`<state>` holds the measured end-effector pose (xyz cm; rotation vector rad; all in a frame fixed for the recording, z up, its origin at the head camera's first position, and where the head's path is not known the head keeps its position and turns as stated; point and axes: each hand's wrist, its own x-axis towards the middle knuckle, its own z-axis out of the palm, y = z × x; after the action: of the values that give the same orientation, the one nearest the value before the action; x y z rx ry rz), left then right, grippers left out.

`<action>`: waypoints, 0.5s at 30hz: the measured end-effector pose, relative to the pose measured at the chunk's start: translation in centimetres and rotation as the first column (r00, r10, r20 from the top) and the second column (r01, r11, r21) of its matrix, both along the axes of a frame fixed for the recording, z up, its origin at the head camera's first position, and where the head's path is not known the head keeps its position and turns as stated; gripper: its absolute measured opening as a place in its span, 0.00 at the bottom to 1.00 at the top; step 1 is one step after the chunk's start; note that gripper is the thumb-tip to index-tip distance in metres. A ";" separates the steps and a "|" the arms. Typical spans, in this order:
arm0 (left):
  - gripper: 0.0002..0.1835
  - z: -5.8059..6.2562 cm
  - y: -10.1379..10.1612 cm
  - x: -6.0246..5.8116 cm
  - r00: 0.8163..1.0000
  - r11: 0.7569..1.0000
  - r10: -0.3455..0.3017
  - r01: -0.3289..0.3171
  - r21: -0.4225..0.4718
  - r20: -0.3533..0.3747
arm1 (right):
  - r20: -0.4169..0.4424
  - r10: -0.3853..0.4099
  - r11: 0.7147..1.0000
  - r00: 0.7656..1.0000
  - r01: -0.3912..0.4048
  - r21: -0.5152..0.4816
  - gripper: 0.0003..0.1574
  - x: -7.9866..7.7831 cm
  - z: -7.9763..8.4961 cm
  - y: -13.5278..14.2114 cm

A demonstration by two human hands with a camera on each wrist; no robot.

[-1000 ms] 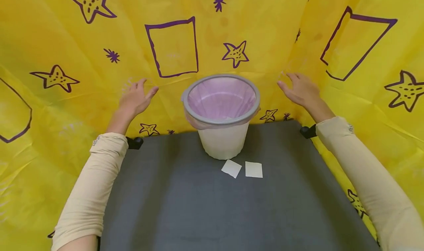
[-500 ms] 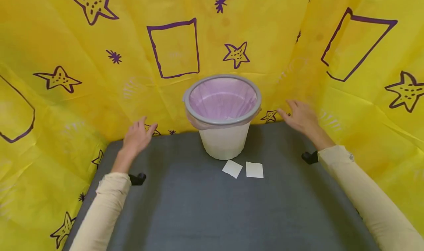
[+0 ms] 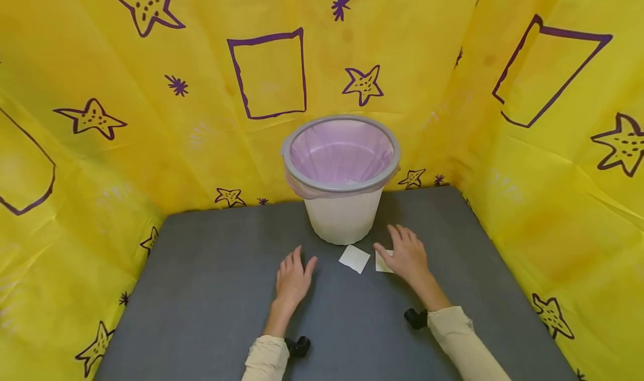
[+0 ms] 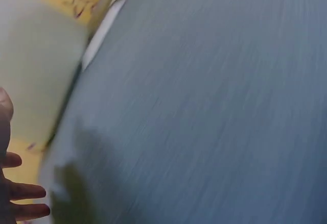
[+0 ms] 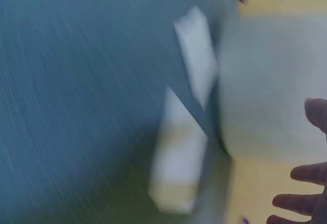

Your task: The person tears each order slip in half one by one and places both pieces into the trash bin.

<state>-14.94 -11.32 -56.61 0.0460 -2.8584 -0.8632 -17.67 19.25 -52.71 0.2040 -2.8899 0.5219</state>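
Left paper square (image 3: 354,259) and right paper square (image 3: 383,263) on the grey worktop (image 3: 201,291), near side of the waste bin (image 3: 342,219): presumably light, flimsy, best pinched at an edge. Right hand (image 3: 408,258) over the right square, left hand (image 3: 293,277) farther left; each grip wide, holding nothing.

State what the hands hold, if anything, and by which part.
Nothing is held: the left hand and the right hand are both open and empty.
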 end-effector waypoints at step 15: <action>0.21 -3.0 10.0 -2.2 0.976 0.992 -0.126 0.119 -0.051 -0.179 | -0.155 0.099 0.978 0.983 -0.068 0.196 0.31 0.0 -5.8 -7.8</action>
<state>-17.15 -1.29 -59.57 -0.2058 -2.7283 -0.7870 -17.71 11.41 -58.52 0.3805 -2.7765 0.2291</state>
